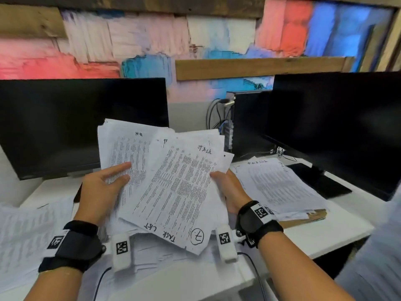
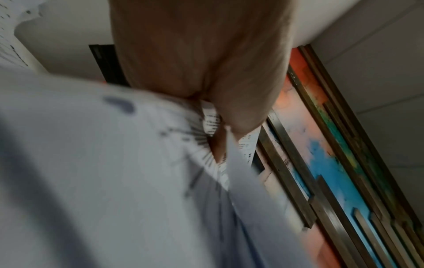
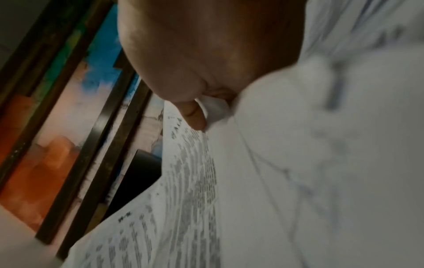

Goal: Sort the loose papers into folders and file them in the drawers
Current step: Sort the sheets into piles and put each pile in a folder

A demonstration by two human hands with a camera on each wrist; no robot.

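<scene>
At your far left, loose sheets (image 1: 23, 227) lie spread on the desk (image 1: 314, 240). Behind them stands the left monitor (image 1: 82, 124), its screen dark. Your left hand (image 1: 102, 190) grasps the left edge of a fanned bundle of papers (image 1: 173, 183), thumb across the front and the other fingers hidden behind; the left wrist view shows printed sheets wedged against the palm, though it is blurred. The bundle is raised above the desk between the two monitors, one sheet marked "H.R", another "TASK". More white sheets lie on the desk under it. Your right hand (image 1: 230, 190) grips the bundle's right edge, fingers curled behind it and thumb at the front. Just right of that hand a stack (image 1: 277, 185) of printed pages rests on a brown folder (image 1: 303, 219). Beyond it stands the right monitor (image 1: 338, 127), also dark.
</scene>
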